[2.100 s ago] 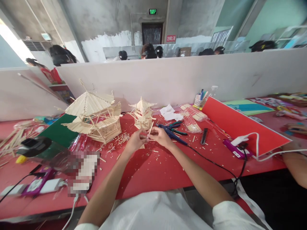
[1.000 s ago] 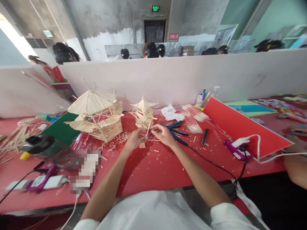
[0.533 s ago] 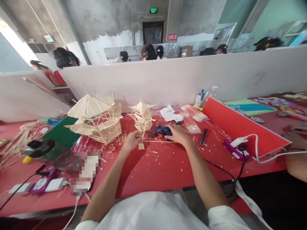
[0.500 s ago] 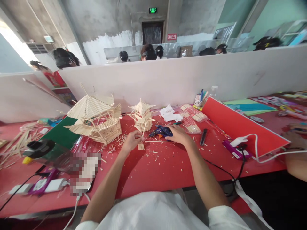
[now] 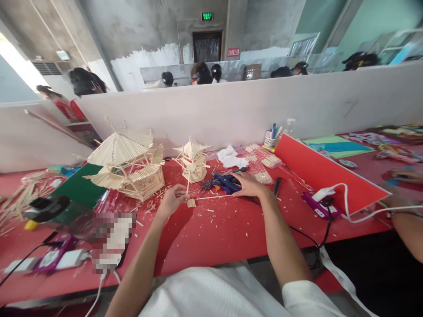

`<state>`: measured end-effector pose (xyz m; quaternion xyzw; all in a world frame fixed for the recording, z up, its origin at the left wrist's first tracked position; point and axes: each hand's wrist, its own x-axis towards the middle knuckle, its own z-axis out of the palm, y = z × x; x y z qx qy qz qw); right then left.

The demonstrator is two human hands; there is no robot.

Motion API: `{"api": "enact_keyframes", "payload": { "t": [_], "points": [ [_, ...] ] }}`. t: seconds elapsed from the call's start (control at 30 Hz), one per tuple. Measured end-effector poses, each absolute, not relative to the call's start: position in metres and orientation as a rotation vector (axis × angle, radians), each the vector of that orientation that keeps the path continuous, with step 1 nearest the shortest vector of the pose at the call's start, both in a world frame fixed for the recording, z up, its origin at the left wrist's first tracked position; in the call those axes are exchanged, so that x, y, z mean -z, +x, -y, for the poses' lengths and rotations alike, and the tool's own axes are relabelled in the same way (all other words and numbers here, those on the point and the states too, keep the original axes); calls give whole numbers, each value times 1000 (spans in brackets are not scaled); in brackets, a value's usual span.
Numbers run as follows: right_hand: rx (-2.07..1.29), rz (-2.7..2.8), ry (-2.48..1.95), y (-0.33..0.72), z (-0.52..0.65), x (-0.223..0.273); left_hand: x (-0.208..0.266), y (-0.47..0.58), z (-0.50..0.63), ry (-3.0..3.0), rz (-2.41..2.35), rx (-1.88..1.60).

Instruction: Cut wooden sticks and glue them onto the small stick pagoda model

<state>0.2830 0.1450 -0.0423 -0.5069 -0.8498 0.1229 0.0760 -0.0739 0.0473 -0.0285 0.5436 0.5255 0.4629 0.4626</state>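
Observation:
My left hand (image 5: pixel 173 200) is closed, fingertips pinching a thin wooden stick (image 5: pixel 188 181) that points up and away. Just below those fingertips lies a small flat panel of short sticks (image 5: pixel 191 203). My right hand (image 5: pixel 248 185) has thumb and fingers apart beside a dark blue hot glue gun (image 5: pixel 225 182) with an orange part; some fingers are hidden. A long thin stick (image 5: pixel 213 197) lies between both hands. Behind my left hand stands a small stick pagoda (image 5: pixel 193 160). Further left is a larger stick pavilion (image 5: pixel 128 165) with a slatted roof.
Wood scraps litter the red table (image 5: pixel 211 237). A phone (image 5: pixel 115 242), a bottle (image 5: pixel 53 209) and a power strip (image 5: pixel 56 253) are at left. At right are a red board (image 5: pixel 327 171), a purple socket (image 5: pixel 319 204) and another person's arm (image 5: pixel 406 224). A white partition (image 5: pixel 231 110) stands behind.
My right hand has shifted slightly right, away from the glue gun, and its thumb and fingers are wider apart. My left hand still holds the stick. The view has shifted slightly.

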Motion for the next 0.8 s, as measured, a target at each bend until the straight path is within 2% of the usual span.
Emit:
{"api": "enact_keyframes", "payload": {
  "t": [0.3,0.6,0.8],
  "points": [
    [-127,2435,-1485,279,-131,20,32,-77,-51,1340,-1285,-1177],
    [-470,2513,-1146,236,-98,1,34,-65,-48,1457,-1270,-1175],
    [-441,2685,-1221,220,-87,-5,32,-63,-47,1378,-1233,-1169]
  ]
}}
